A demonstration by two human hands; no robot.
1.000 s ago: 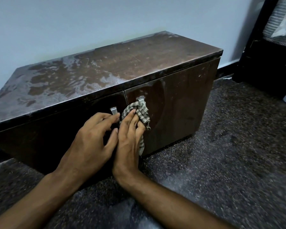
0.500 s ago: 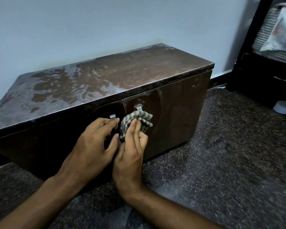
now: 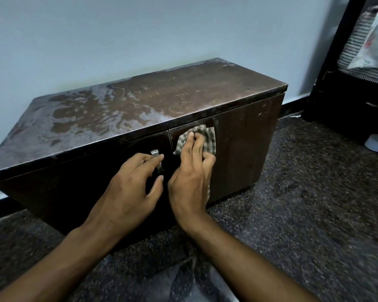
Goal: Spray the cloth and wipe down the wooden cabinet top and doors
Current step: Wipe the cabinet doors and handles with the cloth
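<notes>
1. Wiping the doors now: right hand pressing the checked cloth flat against the right door of the cabinet, high up near that door's inner edge, just under the lip of the top.
2. Right fingers laid close together over the cloth, lightly bent, pushing it onto the wood and not pinching it. Thumb hidden from this angle, so cannot tell whether a fold is tucked under.
3. Cloth bunched beneath the palm, one corner poking out toward the cabinet's right end, a strip trailing down below the hand.
4. Left hand braced on the left door beside the centre seam, fingers spread and slightly hooked, fingertips at the metal handle. Touching it or merely resting by it: hard to say, blurred there.
5. Cabinet top streaked with pale wet smears toward its left end, drier-looking toward its right; probably already gone over.
6. Next move, by the look of it: sweeping the cloth across and down the right door toward the cabinet's right end, keeping even pressure, then moving to the left door, which means lifting the bracing hand clear of the handle.
7. Spray bottle nowhere in view.
</notes>
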